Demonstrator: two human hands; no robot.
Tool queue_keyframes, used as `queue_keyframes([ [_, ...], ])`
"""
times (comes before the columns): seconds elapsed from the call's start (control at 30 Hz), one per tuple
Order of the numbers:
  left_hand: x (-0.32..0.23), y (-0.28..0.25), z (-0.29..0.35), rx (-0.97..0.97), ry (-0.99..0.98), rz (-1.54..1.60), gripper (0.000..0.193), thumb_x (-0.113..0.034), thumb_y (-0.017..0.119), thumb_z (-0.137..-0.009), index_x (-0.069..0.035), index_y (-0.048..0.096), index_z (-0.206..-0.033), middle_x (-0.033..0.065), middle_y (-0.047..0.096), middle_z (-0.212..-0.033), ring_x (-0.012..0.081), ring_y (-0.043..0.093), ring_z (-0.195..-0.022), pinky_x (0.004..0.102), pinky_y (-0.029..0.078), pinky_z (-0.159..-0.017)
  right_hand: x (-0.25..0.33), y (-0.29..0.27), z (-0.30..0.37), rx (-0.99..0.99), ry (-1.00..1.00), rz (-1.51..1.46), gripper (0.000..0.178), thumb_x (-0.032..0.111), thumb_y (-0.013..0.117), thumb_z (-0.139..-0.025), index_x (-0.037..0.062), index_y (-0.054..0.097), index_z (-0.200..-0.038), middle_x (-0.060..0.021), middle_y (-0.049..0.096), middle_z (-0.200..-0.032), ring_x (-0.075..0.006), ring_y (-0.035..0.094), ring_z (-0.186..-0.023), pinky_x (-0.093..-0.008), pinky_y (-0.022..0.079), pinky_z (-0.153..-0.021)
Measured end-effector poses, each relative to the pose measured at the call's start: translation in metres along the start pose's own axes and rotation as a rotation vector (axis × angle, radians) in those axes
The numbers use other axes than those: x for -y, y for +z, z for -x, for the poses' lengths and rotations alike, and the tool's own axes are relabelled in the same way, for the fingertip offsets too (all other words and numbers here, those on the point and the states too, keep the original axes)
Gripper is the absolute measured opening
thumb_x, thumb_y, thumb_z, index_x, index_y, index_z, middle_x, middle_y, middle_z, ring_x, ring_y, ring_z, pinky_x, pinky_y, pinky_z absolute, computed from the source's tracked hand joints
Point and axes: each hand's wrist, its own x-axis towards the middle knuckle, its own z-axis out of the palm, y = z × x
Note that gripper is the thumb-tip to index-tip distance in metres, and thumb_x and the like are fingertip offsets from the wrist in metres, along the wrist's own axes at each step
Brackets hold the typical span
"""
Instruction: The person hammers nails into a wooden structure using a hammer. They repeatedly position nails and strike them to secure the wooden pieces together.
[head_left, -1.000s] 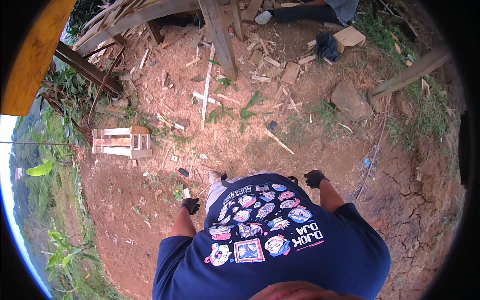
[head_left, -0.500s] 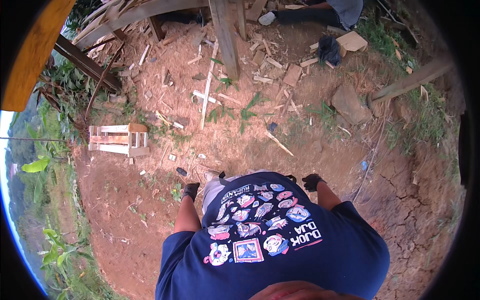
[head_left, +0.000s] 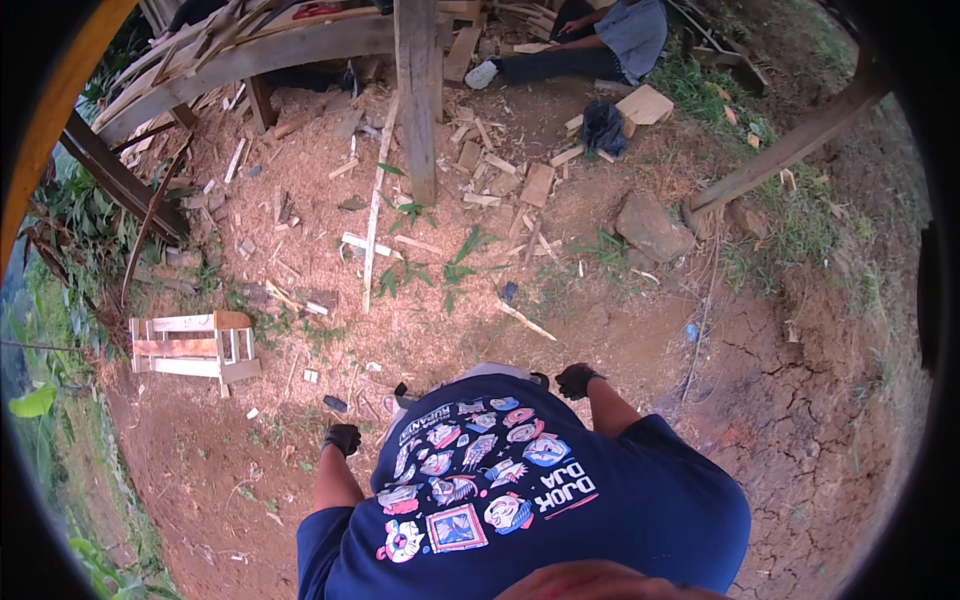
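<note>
My left hand [head_left: 343, 437], in a dark glove, hangs out to the left of my body, its fingers curled closed with nothing seen in them. A small dark object [head_left: 335, 403] lies on the ground just beyond it. On the right, my right hand [head_left: 576, 381] wears a dark glove too. Its fingers are loosely bent and apart, and it holds nothing that I can see. Farther left sits a small slatted wooden frame [head_left: 180, 348] of pale and reddish wood. A thin wood strip [head_left: 525, 320] lies on the dirt ahead of my right hand.
An upright wooden post [head_left: 416, 120] stands ahead, beside a long wood strip [head_left: 378, 210]. Wood offcuts [head_left: 490, 160] and shavings cover the ground. A large stone [head_left: 652, 228] lies right, near a slanted pole [head_left: 790, 155]. A seated person [head_left: 630, 40] is at the back, near a black bag [head_left: 604, 128].
The view has tilted up and shifted right, so more of the seated person and the curved beam shows. Both my hands hang at my sides and have swung a little.
</note>
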Motion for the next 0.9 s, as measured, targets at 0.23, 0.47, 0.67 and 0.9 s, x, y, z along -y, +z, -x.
queue_keyframes([
  [0.23, -0.066, -0.055, -0.041, 0.106, 0.801, -2.143, 0.026, -0.033, 0.071, -0.089, -0.020, 0.081, -0.108, 0.0058, 0.081, -0.106, 0.0298, 0.079, -0.100, 0.0455, 0.064, -0.083, 0.086, 0.062, 0.017, -0.087, -0.017, 0.064, 0.031, 0.041, 0.077, -0.094, 0.0105, 0.076, -0.091, -0.0039, 0.073, -0.082, -0.0196, 0.068, -0.069, -0.0377, 0.059, -0.062],
  [0.47, -0.063, -0.120, -0.051, -0.069, 0.141, -0.469, 0.026, -0.031, 0.073, -0.089, -0.011, 0.073, -0.106, 0.0069, 0.080, -0.098, 0.0269, 0.078, -0.090, 0.0441, 0.060, -0.069, 0.158, 0.072, 0.030, -0.071, 0.054, 0.118, 0.041, 0.048, 0.063, -0.105, 0.0114, 0.073, -0.089, -0.0036, 0.064, -0.071, -0.0182, 0.058, -0.058, -0.0367, 0.048, -0.053],
  [0.67, -0.001, -0.118, -0.058, -0.012, 0.530, -1.307, 0.027, -0.028, 0.078, -0.084, -0.013, 0.073, -0.106, 0.0083, 0.079, -0.099, 0.0320, 0.077, -0.093, 0.0458, 0.062, -0.075, 0.214, 0.000, -0.027, 0.008, 0.142, 0.363, 0.040, 0.048, 0.065, -0.102, 0.0117, 0.074, -0.089, -0.0060, 0.069, -0.074, -0.0224, 0.065, -0.062, -0.0423, 0.053, -0.058],
  [0.9, 0.046, -0.057, 0.008, -0.162, 0.431, -1.063, 0.020, -0.028, 0.071, -0.089, -0.013, 0.083, -0.094, 0.0086, 0.080, -0.087, 0.0249, 0.079, -0.080, 0.0398, 0.061, -0.065, 0.503, -0.046, -0.082, 0.149, -0.522, 1.722, 0.026, 0.040, 0.065, -0.097, 0.0160, 0.075, -0.092, -0.0047, 0.075, -0.080, -0.0252, 0.074, -0.074, -0.0474, 0.057, -0.062],
])
